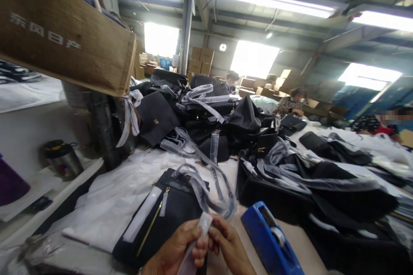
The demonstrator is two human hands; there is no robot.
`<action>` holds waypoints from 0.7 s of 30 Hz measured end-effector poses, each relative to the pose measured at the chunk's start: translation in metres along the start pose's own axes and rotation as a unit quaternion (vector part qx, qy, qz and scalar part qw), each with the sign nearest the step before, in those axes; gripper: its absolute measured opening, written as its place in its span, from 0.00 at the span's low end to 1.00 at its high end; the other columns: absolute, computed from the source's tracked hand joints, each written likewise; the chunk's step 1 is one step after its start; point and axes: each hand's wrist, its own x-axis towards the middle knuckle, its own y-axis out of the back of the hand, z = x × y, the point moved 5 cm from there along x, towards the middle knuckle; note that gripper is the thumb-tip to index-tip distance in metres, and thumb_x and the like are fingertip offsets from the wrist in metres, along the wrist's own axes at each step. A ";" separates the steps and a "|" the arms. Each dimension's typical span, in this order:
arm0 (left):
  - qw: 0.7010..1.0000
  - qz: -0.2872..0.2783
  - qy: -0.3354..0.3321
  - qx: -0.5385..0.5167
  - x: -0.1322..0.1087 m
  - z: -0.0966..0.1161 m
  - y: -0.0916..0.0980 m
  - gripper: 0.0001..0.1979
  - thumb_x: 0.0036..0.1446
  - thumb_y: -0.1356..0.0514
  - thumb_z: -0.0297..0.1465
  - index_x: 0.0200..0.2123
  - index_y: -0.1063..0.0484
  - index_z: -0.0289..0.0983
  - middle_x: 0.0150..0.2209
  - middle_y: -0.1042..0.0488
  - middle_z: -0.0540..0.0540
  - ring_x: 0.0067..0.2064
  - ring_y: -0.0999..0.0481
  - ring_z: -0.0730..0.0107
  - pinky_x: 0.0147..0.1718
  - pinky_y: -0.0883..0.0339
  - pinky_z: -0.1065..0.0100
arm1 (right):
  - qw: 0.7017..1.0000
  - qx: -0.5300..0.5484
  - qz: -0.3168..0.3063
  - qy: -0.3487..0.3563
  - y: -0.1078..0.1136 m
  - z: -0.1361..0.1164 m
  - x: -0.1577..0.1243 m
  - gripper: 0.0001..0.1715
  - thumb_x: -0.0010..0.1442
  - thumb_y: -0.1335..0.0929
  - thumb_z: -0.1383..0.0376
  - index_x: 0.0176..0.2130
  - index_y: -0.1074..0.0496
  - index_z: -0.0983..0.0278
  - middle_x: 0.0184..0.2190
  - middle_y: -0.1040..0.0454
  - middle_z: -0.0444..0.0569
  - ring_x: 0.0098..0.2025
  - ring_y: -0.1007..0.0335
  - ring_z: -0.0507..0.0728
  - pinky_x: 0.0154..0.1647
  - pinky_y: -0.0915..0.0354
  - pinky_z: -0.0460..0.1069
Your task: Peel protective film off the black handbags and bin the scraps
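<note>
Left of the blue tape dispenser (269,240), the left hand (180,240) is gripping a white strip (205,222). The right hand (230,242), nearer the dispenser, is curling at the strip's edge; whether gripping, I cannot tell. Beyond, leftward, a black bag (180,208) is lying.

left hand (182,240): wrist's mostly chopped by the bottom edge
right hand (230,245): forearm's out of frame too, can't tell if the fingertips pinch or just touch
white strip (205,223): partly behind the left fingers, lower end runs off the bottom
black bag (182,208): lower right bit's blocked by the hands
blue tape dispenser (271,249): near end's cut off
wall clock (222,46): way too tiny to read
</note>
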 end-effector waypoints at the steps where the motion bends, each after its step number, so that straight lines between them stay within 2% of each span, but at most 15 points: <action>1: 1.000 -0.006 -0.002 0.014 0.000 0.001 -0.003 0.14 0.59 0.40 0.36 0.44 0.31 0.33 0.27 0.39 0.52 0.22 0.44 0.82 0.22 0.47 0.75 | 1.000 0.001 -0.005 -0.008 0.002 -0.005 -0.001 0.25 0.61 0.33 0.50 0.52 0.31 0.62 0.25 0.32 0.41 0.24 0.38 0.50 0.25 0.42 0.45; 4: 0.997 -0.003 -0.009 0.078 0.000 0.002 -0.011 0.15 0.59 0.40 0.38 0.45 0.32 0.34 0.28 0.36 0.51 0.22 0.43 0.82 0.22 0.46 0.75 | 0.999 -0.048 0.001 -0.018 0.005 -0.027 -0.002 0.28 0.63 0.36 0.48 0.55 0.34 0.62 0.27 0.31 0.42 0.25 0.35 0.51 0.27 0.38 0.47; 6: 0.990 0.024 -0.017 0.136 0.002 -0.001 -0.011 0.16 0.59 0.40 0.39 0.45 0.33 0.35 0.27 0.34 0.51 0.21 0.41 0.80 0.21 0.45 0.75 | 0.991 -0.136 0.009 -0.012 0.003 -0.041 -0.001 0.23 0.63 0.36 0.50 0.50 0.31 0.62 0.27 0.31 0.42 0.25 0.34 0.52 0.26 0.39 0.46; 9: 0.972 0.076 -0.037 0.221 0.007 -0.006 -0.006 0.16 0.59 0.40 0.41 0.43 0.34 0.35 0.24 0.33 0.52 0.20 0.39 0.79 0.20 0.44 0.75 | 0.954 -0.297 0.038 -0.010 -0.004 -0.051 0.005 0.11 0.63 0.35 0.57 0.37 0.28 0.62 0.25 0.28 0.42 0.27 0.32 0.53 0.27 0.42 0.45; 12: 0.960 0.100 -0.060 0.254 0.010 -0.006 -0.002 0.18 0.60 0.42 0.43 0.44 0.34 0.34 0.24 0.34 0.53 0.20 0.38 0.79 0.20 0.44 0.75 | 0.914 -0.397 0.087 -0.009 -0.009 -0.051 0.013 0.11 0.62 0.35 0.60 0.30 0.30 0.62 0.24 0.27 0.43 0.28 0.31 0.53 0.29 0.44 0.46; 16: 0.966 0.096 -0.053 0.236 0.004 -0.004 -0.002 0.23 0.61 0.44 0.44 0.51 0.35 0.33 0.26 0.30 0.50 0.23 0.33 0.75 0.24 0.39 0.71 | 0.917 -0.380 0.124 -0.004 -0.009 -0.042 0.019 0.17 0.63 0.36 0.56 0.26 0.32 0.62 0.21 0.29 0.42 0.26 0.32 0.53 0.28 0.45 0.46; 19: 0.976 0.082 -0.036 0.196 -0.013 -0.003 -0.004 0.22 0.63 0.46 0.45 0.47 0.31 0.32 0.33 0.26 0.43 0.30 0.26 0.69 0.32 0.35 0.68 | 0.922 -0.361 0.138 -0.002 -0.004 -0.037 0.019 0.21 0.64 0.37 0.54 0.25 0.36 0.62 0.19 0.34 0.40 0.25 0.34 0.52 0.26 0.44 0.45; 21: 0.980 0.089 -0.018 0.174 -0.024 -0.004 -0.003 0.22 0.63 0.48 0.45 0.44 0.28 0.31 0.35 0.25 0.41 0.34 0.25 0.68 0.35 0.35 0.67 | 0.938 -0.319 0.134 -0.003 -0.001 -0.030 0.016 0.21 0.64 0.37 0.51 0.26 0.36 0.62 0.19 0.35 0.40 0.23 0.35 0.52 0.24 0.43 0.44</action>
